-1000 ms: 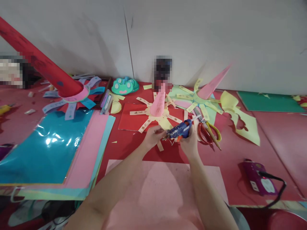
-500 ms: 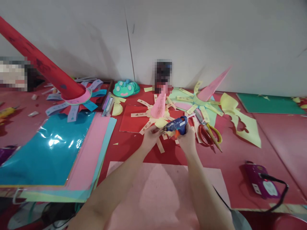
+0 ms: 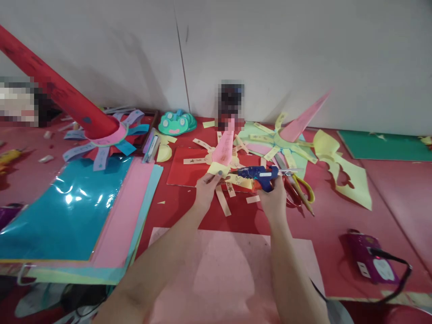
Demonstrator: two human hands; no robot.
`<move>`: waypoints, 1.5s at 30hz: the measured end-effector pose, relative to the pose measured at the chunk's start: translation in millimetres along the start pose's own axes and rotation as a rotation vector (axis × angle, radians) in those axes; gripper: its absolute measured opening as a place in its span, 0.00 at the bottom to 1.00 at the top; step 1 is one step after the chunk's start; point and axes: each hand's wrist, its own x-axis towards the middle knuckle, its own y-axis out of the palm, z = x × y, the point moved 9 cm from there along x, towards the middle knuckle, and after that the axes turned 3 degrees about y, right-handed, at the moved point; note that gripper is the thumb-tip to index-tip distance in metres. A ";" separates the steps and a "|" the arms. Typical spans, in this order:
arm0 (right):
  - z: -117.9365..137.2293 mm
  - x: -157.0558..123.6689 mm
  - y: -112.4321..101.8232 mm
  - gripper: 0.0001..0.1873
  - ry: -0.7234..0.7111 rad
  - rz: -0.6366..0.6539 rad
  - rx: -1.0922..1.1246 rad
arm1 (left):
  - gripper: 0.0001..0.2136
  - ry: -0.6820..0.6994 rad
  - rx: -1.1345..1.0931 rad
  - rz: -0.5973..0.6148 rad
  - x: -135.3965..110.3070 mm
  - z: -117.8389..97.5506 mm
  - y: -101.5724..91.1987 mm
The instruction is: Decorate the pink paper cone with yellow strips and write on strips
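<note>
My right hand (image 3: 274, 199) is wrapped round the handle of a blue glue gun (image 3: 250, 172), held level with its nozzle to the left and a clear glue stick out of its back. My left hand (image 3: 204, 192) pinches a pale yellow paper piece (image 3: 214, 168), thumb on top, close to the nozzle. Whether nozzle and paper touch, I cannot tell. Just behind stands a pink paper cone (image 3: 224, 150) with writing on it, ringed by cream paper strips (image 3: 197, 161) marked with stars and words. Under it lies a red card (image 3: 178, 168).
Red-handled scissors (image 3: 290, 191), yellow-handled scissors (image 3: 308, 189) and a pencil lie right of the glue gun. A second pink cone (image 3: 302, 121) leans behind them. At right is a purple power box (image 3: 371, 256) with a cable. Coloured sheets (image 3: 130, 216) and a long red cone (image 3: 67, 99) occupy the left.
The glue gun has moved right and turned level, its nozzle drawn away from my left hand's fingers. My left hand has shifted slightly left, and the pale yellow paper now shows in its pinch.
</note>
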 end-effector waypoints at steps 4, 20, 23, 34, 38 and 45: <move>-3.5 -1.1 9.9 0.16 -0.019 0.081 0.109 | 0.14 0.004 -0.003 -0.033 0.0 1.5 -1.9; 8.9 -7.3 1.7 0.19 -0.031 -0.047 -0.243 | 0.14 -0.010 0.020 -0.078 0.3 5.9 -8.8; 9.8 -8.3 1.6 0.17 -0.015 -0.049 -0.272 | 0.14 -0.011 0.034 -0.081 0.9 7.4 -9.4; 7.9 -7.9 3.0 0.15 0.016 -0.036 -0.304 | 0.14 -0.010 0.059 -0.079 0.2 7.0 -10.0; 9.3 -8.5 2.2 0.15 0.013 -0.035 -0.313 | 0.14 -0.011 0.070 -0.078 0.4 7.3 -9.7; 9.7 -8.8 0.8 0.14 0.003 -0.039 -0.313 | 0.13 -0.017 0.092 -0.068 1.1 9.8 -10.2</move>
